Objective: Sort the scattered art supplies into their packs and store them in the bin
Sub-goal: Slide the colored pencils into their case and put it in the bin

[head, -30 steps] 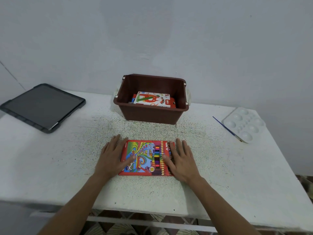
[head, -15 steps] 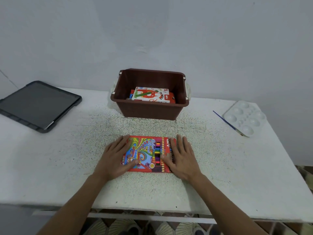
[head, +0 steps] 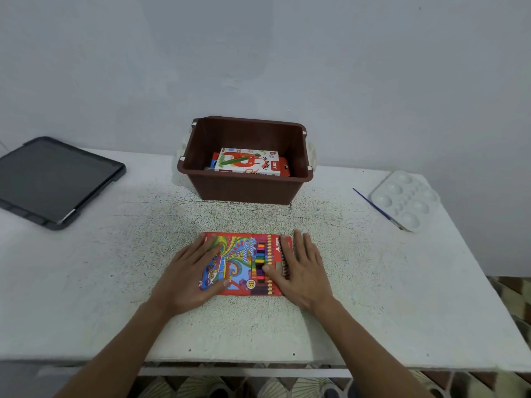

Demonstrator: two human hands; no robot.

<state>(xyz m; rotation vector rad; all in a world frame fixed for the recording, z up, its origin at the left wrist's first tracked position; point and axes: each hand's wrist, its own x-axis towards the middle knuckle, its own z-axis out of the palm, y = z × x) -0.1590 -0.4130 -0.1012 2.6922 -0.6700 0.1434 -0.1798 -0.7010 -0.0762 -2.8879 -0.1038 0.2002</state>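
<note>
The left hand covers the left end of the pencil pack. The right hand covers its right edge. In the bin at the far edge of the table, the near wall hides the lower side of the pastel box, which overlies a red pack. The tablet at the far left corner is cropped by the picture edge.

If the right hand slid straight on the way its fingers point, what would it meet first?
Past bare table, the right hand would likely meet the brown bin, near its front wall's right corner, though it might narrowly miss.
</note>
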